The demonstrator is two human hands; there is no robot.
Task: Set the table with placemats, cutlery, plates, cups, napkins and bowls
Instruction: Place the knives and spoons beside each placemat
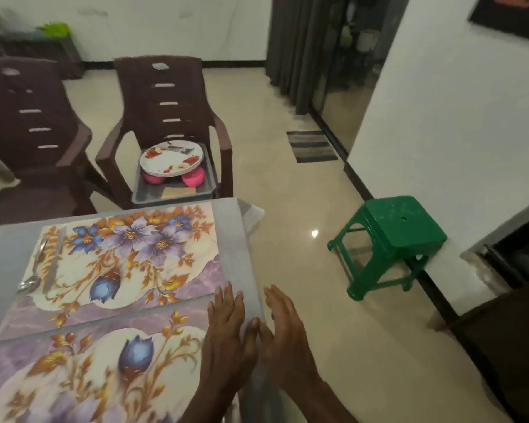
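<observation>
Placemat step looks mostly done: two glossy floral placemats (126,257) are laid flat on the grey counter (235,239), spoon (32,277) on the far one. Left hand (226,328) and right hand (284,328) are kept flat, fingers released, nothing grasped. Next, plates (171,158) probably get fetched from the chair's tray (171,190).

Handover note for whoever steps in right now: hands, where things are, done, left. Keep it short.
Left hand: open, fingers flat at the right end of the near placemat. Right hand: open, at the table edge, holding nothing.
Far placemat carries a spoon and what looks like a knife at its left end.
Plates with more cutlery on top, and pink bowls, sit in a grey tray on the chair.
Done: two placemats, one cutlery set.
Left: near mat's cutlery, plates, bowls, cups, napkins; no cups in view.
</observation>
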